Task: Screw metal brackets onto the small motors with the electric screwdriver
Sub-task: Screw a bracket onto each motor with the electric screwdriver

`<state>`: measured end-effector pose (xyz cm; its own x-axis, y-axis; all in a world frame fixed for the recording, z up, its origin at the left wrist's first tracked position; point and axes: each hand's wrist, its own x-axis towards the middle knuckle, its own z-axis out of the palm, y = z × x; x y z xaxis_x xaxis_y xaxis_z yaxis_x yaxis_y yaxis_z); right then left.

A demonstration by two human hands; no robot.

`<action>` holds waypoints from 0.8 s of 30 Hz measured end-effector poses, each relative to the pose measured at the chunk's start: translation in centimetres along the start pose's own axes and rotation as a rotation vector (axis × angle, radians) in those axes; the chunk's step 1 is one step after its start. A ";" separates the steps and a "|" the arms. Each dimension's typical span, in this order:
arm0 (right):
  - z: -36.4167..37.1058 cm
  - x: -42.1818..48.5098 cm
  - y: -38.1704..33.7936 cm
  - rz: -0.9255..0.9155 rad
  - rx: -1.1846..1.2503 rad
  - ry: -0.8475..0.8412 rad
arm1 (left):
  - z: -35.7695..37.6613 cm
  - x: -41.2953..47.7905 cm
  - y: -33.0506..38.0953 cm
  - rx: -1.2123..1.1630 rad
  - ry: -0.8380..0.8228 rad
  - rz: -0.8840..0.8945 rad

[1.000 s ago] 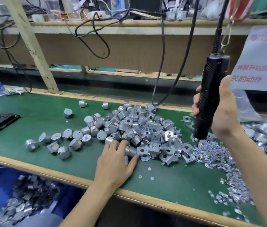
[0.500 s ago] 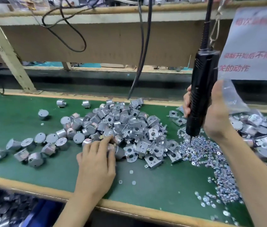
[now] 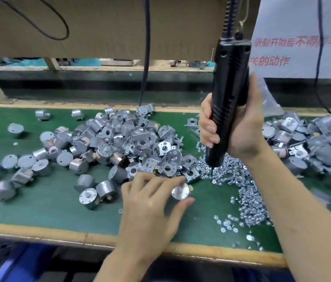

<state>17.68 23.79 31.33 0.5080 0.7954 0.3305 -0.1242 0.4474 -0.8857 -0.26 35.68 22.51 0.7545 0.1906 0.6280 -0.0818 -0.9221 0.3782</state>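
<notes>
Desk (image 3: 38, 208): a green mat with a pale wooden front edge, carrying all the loose parts.
Cardboard panel (image 3: 103, 27): hangs across the back above the desk, with a black cable (image 3: 146, 47) dropping in front of it.
Paper sign (image 3: 302, 37): white with red print, at the upper right behind the tool.
Motor pile (image 3: 69, 155): round silver motors spread over the left and middle of the desk, some on their side, some face up.
Bracket pile (image 3: 160, 157): bent metal brackets with round holes, heaped against the right side of the motor pile.
Right-hand heap (image 3: 313, 143): more silver parts at the far right of the desk, partly blurred; whether they are finished I cannot tell.
Screws (image 3: 242, 192): a glittering drift running from the bracket pile toward the front edge.
Electric screwdriver (image 3: 227, 102): black, held nearly upright, with its bit tip down in the near end of the screws.
Right grip (image 3: 242, 129): a bare hand clenched round the screwdriver body, fingers wrapped across the front.
Left grip (image 3: 150, 202): a bare hand low over the desk in front of the bracket pile, pinching a small motor between thumb and fingers.
Small motor (image 3: 181, 192): a round silver can in the left grip, just beside the screws; whether it touches the mat I cannot tell.
</notes>
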 end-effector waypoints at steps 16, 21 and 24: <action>-0.7 0.0 -0.2 0.151 0.086 -0.095 | 0.6 -1.0 0.3 0.053 -0.184 -0.132; -0.7 0.1 -0.1 0.162 0.087 -0.135 | 0.4 -1.1 0.4 0.046 -0.193 -0.132; -0.6 0.2 0.0 0.164 0.078 -0.116 | 0.4 -1.1 0.4 0.036 -0.205 -0.137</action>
<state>18.25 23.68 31.15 0.3747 0.8999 0.2232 -0.2654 0.3347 -0.9042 -0.85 34.99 21.66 0.8737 0.2460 0.4196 0.0510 -0.9042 0.4240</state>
